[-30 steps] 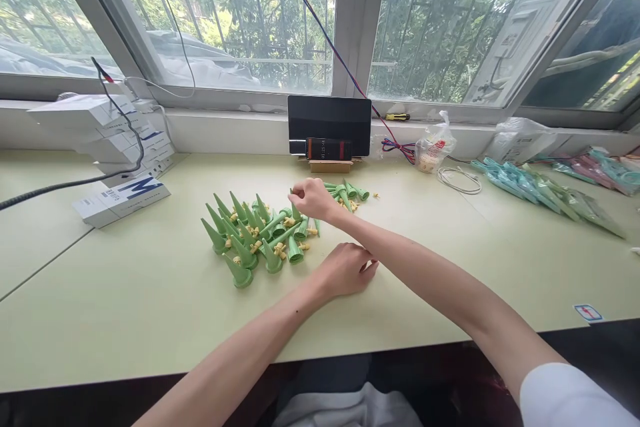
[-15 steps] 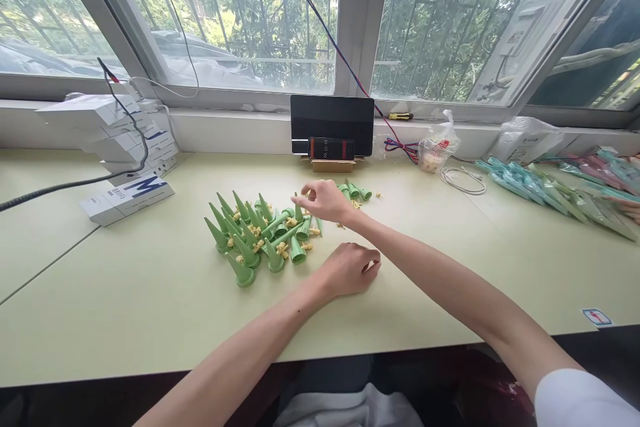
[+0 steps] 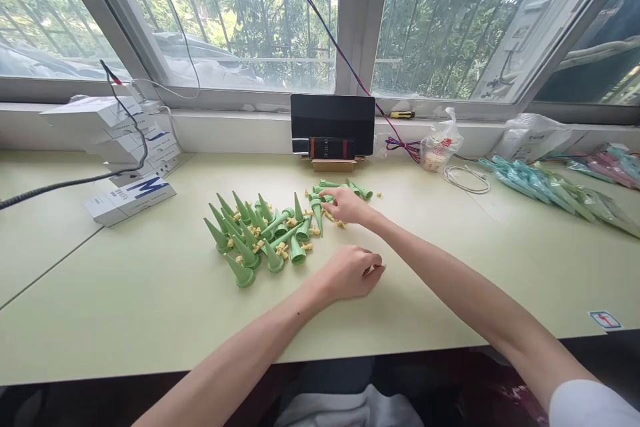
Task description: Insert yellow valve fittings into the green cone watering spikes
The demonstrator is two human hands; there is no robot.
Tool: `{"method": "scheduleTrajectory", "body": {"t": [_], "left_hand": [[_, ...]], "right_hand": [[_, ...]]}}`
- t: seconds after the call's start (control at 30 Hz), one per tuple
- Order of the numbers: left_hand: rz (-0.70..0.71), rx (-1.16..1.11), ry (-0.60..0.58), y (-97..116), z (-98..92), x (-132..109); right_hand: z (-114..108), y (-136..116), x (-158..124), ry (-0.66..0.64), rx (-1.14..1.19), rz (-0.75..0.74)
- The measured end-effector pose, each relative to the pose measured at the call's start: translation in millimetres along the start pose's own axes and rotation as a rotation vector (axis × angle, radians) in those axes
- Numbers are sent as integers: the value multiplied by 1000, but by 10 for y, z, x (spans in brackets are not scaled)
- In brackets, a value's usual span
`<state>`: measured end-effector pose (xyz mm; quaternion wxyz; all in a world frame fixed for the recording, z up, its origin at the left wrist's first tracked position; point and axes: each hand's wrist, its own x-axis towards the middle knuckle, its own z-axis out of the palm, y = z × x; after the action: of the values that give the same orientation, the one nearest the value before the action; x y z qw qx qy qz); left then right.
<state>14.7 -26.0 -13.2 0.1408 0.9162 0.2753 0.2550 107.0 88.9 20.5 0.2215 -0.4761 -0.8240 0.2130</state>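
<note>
Out at ten o'clock from my left hand [image 3: 354, 272], over a dozen green cones [image 3: 248, 236] overlap. One cone [image 3: 317, 208] sits by my right hand [image 3: 347, 205] at twelve, thumb and finger slightly parted, grip unclear. My left curls, contents hidden. Table [image 3: 505, 253] stretches toward three, its edge at six.

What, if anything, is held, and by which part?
The right hand is at the wide end of a green cone; a grip cannot be confirmed. The left hand shows nothing held.
</note>
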Motion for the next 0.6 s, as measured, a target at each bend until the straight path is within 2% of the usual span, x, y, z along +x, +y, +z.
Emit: {"method": "scheduleTrajectory", "body": {"t": [0.33, 0.6], "left_hand": [[-8, 15, 13, -11, -9, -4], [-8, 37, 11, -13, -12, -7]], "right_hand": [[148, -94, 174, 7, -127, 37], [116, -48, 81, -33, -97, 28]]}}
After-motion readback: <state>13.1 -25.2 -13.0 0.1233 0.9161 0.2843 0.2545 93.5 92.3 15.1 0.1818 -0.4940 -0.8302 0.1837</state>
